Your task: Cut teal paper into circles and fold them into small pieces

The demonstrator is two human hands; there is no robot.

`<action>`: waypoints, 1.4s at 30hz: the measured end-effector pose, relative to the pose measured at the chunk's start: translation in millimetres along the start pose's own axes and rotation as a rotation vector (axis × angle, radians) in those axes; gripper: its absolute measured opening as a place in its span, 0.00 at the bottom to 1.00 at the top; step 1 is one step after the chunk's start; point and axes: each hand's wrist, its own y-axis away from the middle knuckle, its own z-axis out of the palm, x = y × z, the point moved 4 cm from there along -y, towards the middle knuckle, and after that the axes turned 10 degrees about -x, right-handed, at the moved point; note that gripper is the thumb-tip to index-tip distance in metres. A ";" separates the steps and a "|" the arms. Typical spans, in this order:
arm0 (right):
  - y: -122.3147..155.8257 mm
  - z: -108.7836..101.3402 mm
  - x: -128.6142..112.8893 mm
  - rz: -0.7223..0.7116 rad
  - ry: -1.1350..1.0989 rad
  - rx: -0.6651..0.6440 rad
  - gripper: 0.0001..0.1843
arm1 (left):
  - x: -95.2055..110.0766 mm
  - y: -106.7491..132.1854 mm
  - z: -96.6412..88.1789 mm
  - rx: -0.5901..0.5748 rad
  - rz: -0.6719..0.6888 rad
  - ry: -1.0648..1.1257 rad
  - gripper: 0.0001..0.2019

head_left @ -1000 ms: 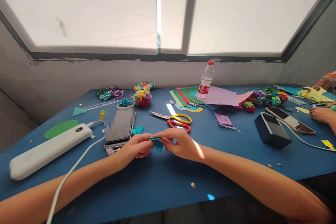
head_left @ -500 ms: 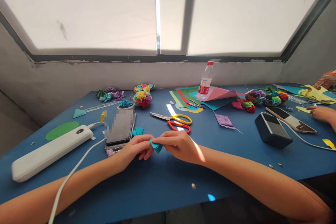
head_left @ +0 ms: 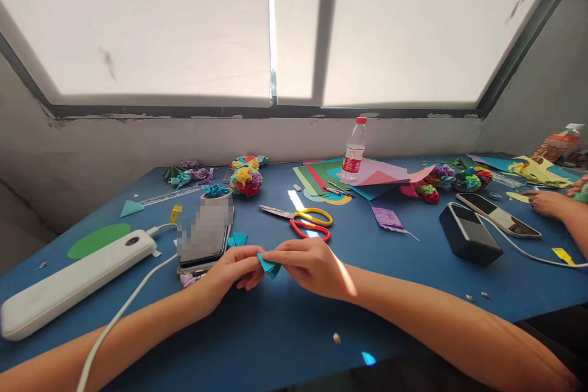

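Observation:
Between my two hands is a small folded piece of teal paper [head_left: 269, 266], held above the blue table [head_left: 294, 343]. My left hand [head_left: 241, 266] pinches its left side, and the fingers of my right hand [head_left: 309, 264] press on its upper right edge. Another folded teal paper piece [head_left: 237, 239] lies just behind my left hand, by a phone [head_left: 204, 245] whose screen is blurred out. Beyond my right hand rest scissors [head_left: 298, 215] with one yellow and one red handle, blades pointing left.
A white power bank [head_left: 78, 285] lies left, its cable crossing over my left forearm. Coloured paper sheets [head_left: 381, 171] and a water bottle [head_left: 354, 153] stand at the back. Crumpled-paper flowers [head_left: 247, 179], a black box [head_left: 471, 236] and another person's hand [head_left: 546, 202] are also there.
The view has shifted slightly, so more of the orange bottle shows at far right. Both hands keep their pinch on the teal paper, which appears tilted a little differently.

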 end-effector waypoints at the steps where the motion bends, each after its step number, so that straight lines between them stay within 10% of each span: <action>1: -0.2 -0.6 -0.5 -0.001 0.007 0.001 0.20 | 0.3 -0.3 -0.7 0.023 0.001 0.018 0.12; 12: -1.3 0.8 -0.5 -0.005 0.062 -0.003 0.19 | -0.7 0.0 -3.6 0.134 0.008 0.018 0.12; 20: -1.4 -3.7 -5.4 -0.051 0.094 0.026 0.17 | -0.2 -2.7 5.2 -0.070 0.044 -0.057 0.18; 42: -1.0 -4.9 -11.0 -0.108 0.150 0.073 0.15 | -5.6 -0.1 7.9 -0.094 -0.013 -0.044 0.25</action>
